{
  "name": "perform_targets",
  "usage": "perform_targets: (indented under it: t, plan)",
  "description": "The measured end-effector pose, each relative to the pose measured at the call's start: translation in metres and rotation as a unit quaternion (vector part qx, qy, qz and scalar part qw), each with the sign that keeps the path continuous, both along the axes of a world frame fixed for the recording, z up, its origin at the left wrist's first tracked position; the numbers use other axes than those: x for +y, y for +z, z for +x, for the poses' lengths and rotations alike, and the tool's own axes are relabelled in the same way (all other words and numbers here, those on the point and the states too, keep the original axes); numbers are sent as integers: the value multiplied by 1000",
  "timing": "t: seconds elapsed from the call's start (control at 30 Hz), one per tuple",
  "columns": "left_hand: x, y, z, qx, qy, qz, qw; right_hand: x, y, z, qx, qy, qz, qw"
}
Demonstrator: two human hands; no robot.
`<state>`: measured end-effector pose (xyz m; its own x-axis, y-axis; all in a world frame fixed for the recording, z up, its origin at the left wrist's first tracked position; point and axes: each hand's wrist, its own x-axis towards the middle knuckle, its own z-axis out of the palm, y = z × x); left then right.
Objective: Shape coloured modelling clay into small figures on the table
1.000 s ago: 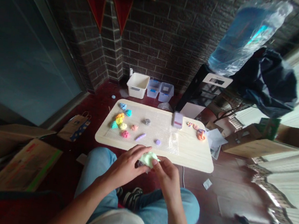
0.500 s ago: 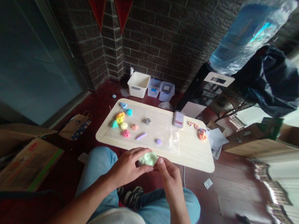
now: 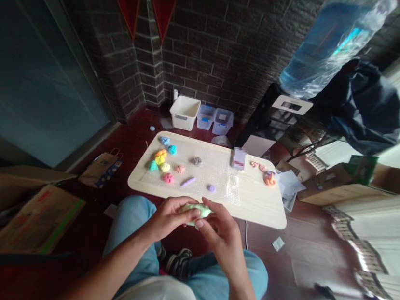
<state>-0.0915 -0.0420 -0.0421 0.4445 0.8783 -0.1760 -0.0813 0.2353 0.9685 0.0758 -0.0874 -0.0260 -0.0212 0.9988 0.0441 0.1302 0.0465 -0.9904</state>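
Observation:
A soft lump of pale green modelling clay (image 3: 202, 210) is held between my two hands, above my lap and just in front of the table's near edge. My left hand (image 3: 173, 215) grips its left side, thumb across the front. On the right side, my right hand (image 3: 222, 223) pinches it between thumb and fingers. Closest to the hands on the table lie a purple clay stick (image 3: 188, 181) and a small purple disc (image 3: 212, 188). Lumps of pink clay (image 3: 168, 177), yellow-orange clay (image 3: 160, 156), blue clay (image 3: 164, 141) and grey clay (image 3: 197, 161) sit farther left and back.
The pale table (image 3: 261, 211) carries a bubble-wrap sheet (image 3: 215, 171), a small box (image 3: 239, 158) and orange-purple clay (image 3: 270, 178) at the right. Behind it stand a white bin (image 3: 184, 113), two clear tubs and a water dispenser (image 3: 261, 123). Cardboard boxes flank both sides.
My left thumb has moved up over the front of the green clay. My right hand has shifted left and taken a fuller hold; the clay looks more folded together.

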Motion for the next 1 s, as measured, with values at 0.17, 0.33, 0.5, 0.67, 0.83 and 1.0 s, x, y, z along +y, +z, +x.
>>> perform_targets:
  t: [0.17,0.33,0.5,0.67,0.83,1.0]
  plan:
    - [-1,4,0,18,-16,17,1000,-1,9,2,-96,-5,47,994]
    - [2,8,-7,21,-61,-9,998,-6,22,4,-175,43,79,981]
    - [6,12,-11,-14,-92,-80,992,-8,22,0,-247,65,135,957]
    - [12,9,-17,-84,-167,-161,969,-7,17,6,-265,108,182,941]
    - [17,4,-22,-131,-258,-216,932,-5,17,13,-217,113,198,949]
    - [18,7,-18,-99,-214,-174,956,-1,31,18,-225,133,158,952]
